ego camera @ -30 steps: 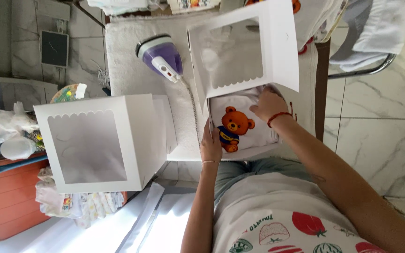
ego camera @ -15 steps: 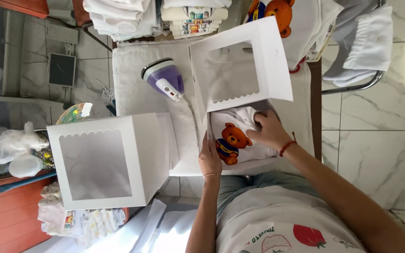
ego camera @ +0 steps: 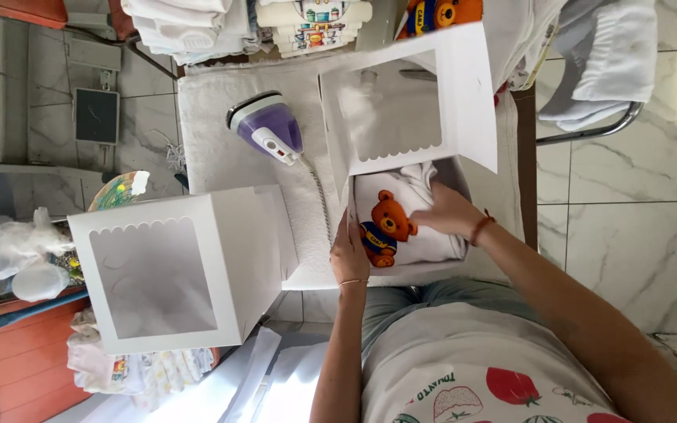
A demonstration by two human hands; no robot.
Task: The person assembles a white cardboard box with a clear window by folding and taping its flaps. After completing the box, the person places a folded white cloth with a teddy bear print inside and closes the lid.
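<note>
Garment: your right hand (ego camera: 452,213) pressed the soft, light bear-print garment (ego camera: 401,223) flat at frame centre.
Box: your left hand (ego camera: 349,254) gripped the flimsy white box (ego camera: 352,205) wall.

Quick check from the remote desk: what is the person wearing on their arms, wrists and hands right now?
Both forearms are bare, with no sleeves in view and no gloves. The left hand has a thin, pale bracelet at the wrist. The right hand has a thin red band or cord at the wrist. I cannot make out any rings or a watch on either hand.

Two white window boxes (ego camera: 182,270), one iron (ego camera: 266,129)
</note>
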